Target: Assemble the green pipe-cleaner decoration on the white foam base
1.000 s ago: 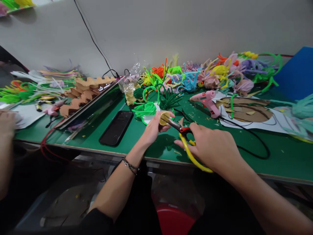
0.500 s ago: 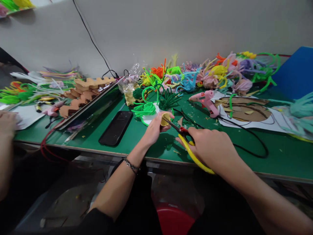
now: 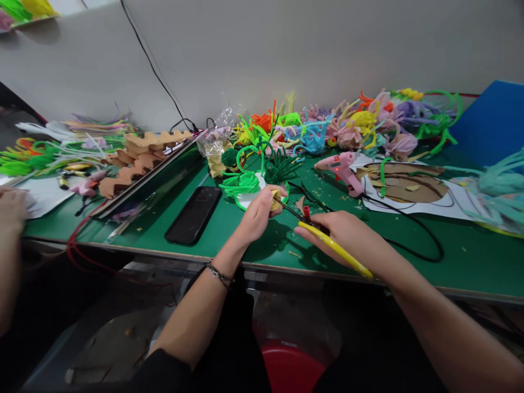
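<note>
My left hand (image 3: pixel 256 214) is closed on a small yellow-brown foam piece (image 3: pixel 275 198), held just above the green table (image 3: pixel 229 229). My right hand (image 3: pixel 347 232) grips yellow-handled scissors (image 3: pixel 327 243). Their dark blades point left and touch the foam piece. Both hands hover near the table's front edge. A coil of green pipe cleaner (image 3: pixel 241 184) lies just behind my left hand.
A black phone (image 3: pixel 194 214) lies left of my hands. A pink glue gun (image 3: pixel 343 170) with a black cord stands behind my right hand, beside a paper with brown cut-outs (image 3: pixel 405 188). Piles of coloured pipe-cleaner flowers (image 3: pixel 352 123) line the wall. Another person's hand (image 3: pixel 10 210) shows far left.
My right hand has rolled so the scissors' yellow handle now lies flatter and higher. My left hand has turned the foam piece slightly; less of it shows.
</note>
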`<state>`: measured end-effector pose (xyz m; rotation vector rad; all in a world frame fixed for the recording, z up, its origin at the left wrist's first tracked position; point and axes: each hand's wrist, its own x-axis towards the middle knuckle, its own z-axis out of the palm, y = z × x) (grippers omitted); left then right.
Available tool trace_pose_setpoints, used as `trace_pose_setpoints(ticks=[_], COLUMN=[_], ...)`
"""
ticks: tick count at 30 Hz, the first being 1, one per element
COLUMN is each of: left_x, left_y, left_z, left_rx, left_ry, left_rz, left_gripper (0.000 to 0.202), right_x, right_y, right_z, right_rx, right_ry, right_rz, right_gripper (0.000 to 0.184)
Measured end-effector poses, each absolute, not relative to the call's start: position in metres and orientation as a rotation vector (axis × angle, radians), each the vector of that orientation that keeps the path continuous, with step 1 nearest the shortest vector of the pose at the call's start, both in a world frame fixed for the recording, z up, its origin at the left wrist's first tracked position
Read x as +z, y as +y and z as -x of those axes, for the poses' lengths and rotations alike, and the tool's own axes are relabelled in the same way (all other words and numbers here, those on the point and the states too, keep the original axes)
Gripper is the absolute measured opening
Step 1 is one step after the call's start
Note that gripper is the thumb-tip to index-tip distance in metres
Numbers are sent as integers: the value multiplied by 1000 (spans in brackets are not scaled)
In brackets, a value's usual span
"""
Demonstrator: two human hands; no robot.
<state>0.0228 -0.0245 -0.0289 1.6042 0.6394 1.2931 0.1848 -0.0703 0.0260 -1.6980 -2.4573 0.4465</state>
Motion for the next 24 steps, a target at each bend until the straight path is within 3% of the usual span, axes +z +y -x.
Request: trace_pose_setpoints(ticks=[4,7,17,24], left_x=[-26,-25,-25,-23], left_y=[-27,-26,-23,-26], left_z=[-23,-24,-22,-24], left_rx=[1313,1310,1248,1255], left_ry=[668,695,757,769], left_rz=[-1576,-1475,-1329,-1409], left_gripper=[42,49,54,53], right_x=[27,28,26,27], right_y=[-68,-65,-71,-74], right_z=[-185,-185,-177,-173], right_rx=[772,812,150,-34], right_ry=[-2354,-2336,-2498,-2483], right_rz=[1606,1575,1885,2007], right_gripper=[40,38,55,63])
